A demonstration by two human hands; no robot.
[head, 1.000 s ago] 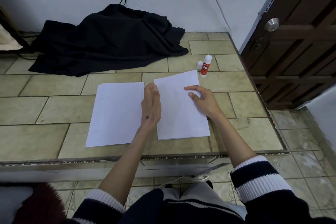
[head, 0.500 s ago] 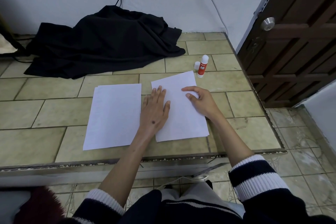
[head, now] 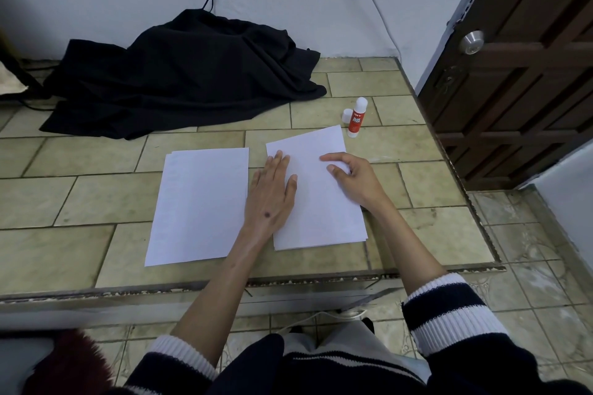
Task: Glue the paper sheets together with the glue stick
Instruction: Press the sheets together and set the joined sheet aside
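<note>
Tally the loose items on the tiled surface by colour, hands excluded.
White: 3 - left paper stack, right paper stack, loose cap
Red and white: 1 - glue stick
Black: 1 - cloth
Total: 5

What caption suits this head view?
Both hands flat on the right paper stack; glue stick stands uncapped behind.
</note>
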